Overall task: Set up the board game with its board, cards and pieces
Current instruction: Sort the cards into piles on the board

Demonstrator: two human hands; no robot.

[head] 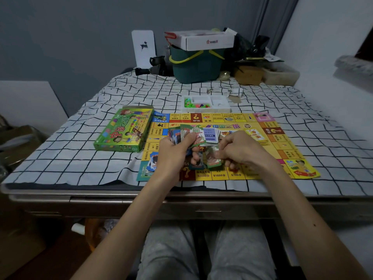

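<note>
The yellow game board (268,147) lies flat on the checked tablecloth. Above its near left part my left hand (173,152) grips a fanned stack of cards and paper money (193,134). Beside it, my right hand (240,148) pinches a green-edged card (213,159) just below the stack. A few loose cards (152,160) lie on the board's near left corner. The green game box (124,130) rests left of the board. Behind the board sits a white tray (217,103) with green and coloured pieces (191,104) in its left compartments.
A dark green basket (196,66) carrying a white carton (207,40) stands at the table's back, with a white card (143,48), black objects and brown boxes (249,74) around it. The table's front edge (181,194) runs just above my knees.
</note>
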